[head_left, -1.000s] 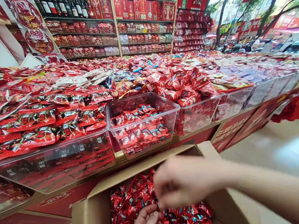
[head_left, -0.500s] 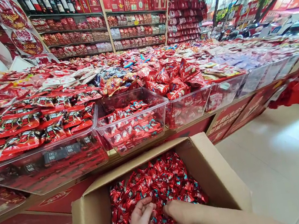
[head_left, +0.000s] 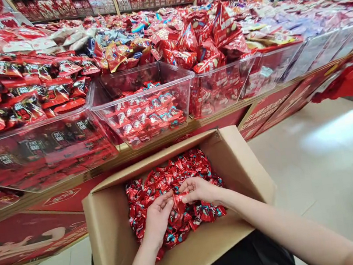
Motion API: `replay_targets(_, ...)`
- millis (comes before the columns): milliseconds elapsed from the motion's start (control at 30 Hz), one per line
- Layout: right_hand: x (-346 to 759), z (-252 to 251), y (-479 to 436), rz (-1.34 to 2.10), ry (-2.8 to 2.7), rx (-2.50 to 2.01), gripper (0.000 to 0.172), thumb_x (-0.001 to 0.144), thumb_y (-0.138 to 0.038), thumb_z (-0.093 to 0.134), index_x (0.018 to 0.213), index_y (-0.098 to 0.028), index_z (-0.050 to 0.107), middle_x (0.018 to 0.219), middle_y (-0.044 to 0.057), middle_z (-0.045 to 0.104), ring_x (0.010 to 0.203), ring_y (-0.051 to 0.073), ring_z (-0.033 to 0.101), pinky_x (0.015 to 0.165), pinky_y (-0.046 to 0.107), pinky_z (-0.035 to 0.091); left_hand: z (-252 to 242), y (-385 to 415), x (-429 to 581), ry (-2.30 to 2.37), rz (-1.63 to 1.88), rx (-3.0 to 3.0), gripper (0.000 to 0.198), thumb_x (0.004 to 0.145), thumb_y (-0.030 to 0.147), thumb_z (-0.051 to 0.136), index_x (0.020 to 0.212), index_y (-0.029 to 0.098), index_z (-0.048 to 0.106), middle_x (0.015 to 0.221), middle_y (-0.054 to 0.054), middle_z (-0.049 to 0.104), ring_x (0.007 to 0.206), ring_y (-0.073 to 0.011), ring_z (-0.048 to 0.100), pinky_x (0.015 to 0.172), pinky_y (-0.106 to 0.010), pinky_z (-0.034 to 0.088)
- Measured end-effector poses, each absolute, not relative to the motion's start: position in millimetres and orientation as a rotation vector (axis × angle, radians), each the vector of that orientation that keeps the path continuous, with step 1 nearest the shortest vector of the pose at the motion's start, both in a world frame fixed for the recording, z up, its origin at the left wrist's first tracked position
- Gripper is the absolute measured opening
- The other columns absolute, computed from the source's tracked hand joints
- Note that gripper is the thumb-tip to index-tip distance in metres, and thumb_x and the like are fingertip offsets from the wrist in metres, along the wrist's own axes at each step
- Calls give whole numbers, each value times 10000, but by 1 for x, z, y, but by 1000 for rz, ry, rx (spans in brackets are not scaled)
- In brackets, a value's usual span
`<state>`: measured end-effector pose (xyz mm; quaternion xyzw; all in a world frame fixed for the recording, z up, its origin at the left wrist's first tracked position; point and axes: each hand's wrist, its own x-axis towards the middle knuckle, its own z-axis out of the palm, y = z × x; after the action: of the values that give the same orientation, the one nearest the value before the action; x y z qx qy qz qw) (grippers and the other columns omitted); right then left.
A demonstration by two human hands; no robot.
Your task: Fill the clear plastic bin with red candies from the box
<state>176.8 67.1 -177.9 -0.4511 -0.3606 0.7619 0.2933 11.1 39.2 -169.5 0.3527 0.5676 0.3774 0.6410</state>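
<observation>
An open cardboard box (head_left: 111,230) stands tilted below me, with a pile of small red wrapped candies (head_left: 168,169) inside. Over the pile, my left hand (head_left: 158,217) and my right hand (head_left: 200,191) meet. Between their fingertips is one red wrapped candy (head_left: 179,199), which both hands pinch from opposite sides. Just beyond the box, a clear plastic bin (head_left: 144,97) is partly filled with similar red candies.
A neighbouring bin (head_left: 42,148) on the left is heaped with red and black packets. To the right, another bin (head_left: 220,90) holds red pyramid-shaped packets. Pale floor tiles (head_left: 328,171) lie right of the box, with a red bag (head_left: 348,80) hanging beyond.
The view has tipped down. My right hand has risen out of the candy pile and come up to my left hand, and a red candy now shows between them.
</observation>
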Motion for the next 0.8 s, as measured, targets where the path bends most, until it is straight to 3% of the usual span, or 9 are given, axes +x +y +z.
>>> replay_targets(133, 176, -177, 67, 1957, -942, -1199, 483, 384, -257, 785, 772, -119, 535, 631, -39, 564, 555, 54, 519, 598, 218, 429, -170, 38, 11, 1270, 863, 787, 390, 629, 383, 649, 959, 179, 614, 835, -40, 663, 691, -150, 597, 541, -225, 415)
replay_targets(233, 174, -177, 66, 1948, -964, -1152, 510, 374, -240, 787, 803, -132, 533, 693, -28, 585, 603, 66, 543, 638, 235, 441, -171, 38, 12, 1274, 894, 783, 304, 589, 350, 690, 834, 178, 641, 745, -13, 651, 653, -135, 577, 537, -217, 411)
replay_targets(333, 170, -177, 64, 1898, -1023, -1140, 387, 458, -294, 757, 741, -131, 548, 681, -9, 592, 585, 81, 545, 634, 259, 448, -171, 39, 11, 1277, 949, 762, 224, 553, 307, 721, 715, 175, 642, 662, 11, 636, 630, -112, 553, 580, -209, 411)
replay_targets(533, 171, -177, 60, 1142, -1691, -985, 79, 694, -246, 604, 659, -177, 592, 818, 43, 608, 775, 117, 562, 714, 265, 447, -164, 37, 14, 1134, 981, 643, 287, 681, 366, 613, 918, 207, 580, 869, -18, 653, 758, -142, 591, 644, -257, 448)
replay_targets(667, 174, -176, 57, 786, -1964, -935, 86, 768, -198, 510, 746, -205, 593, 920, 53, 591, 856, 118, 539, 761, 275, 435, -161, 37, 14, 1103, 987, 569, 312, 629, 243, 681, 916, 189, 570, 860, -13, 659, 775, -118, 592, 663, -225, 450)
replay_targets(800, 174, -174, 56, 659, -2034, -922, 94, 782, -157, 480, 782, -204, 562, 969, 57, 578, 901, 125, 517, 782, 295, 428, -160, 38, 12, 1063, 998, 523, 398, 623, 195, 689, 992, 187, 540, 890, -17, 659, 808, -102, 586, 699, -206, 448)
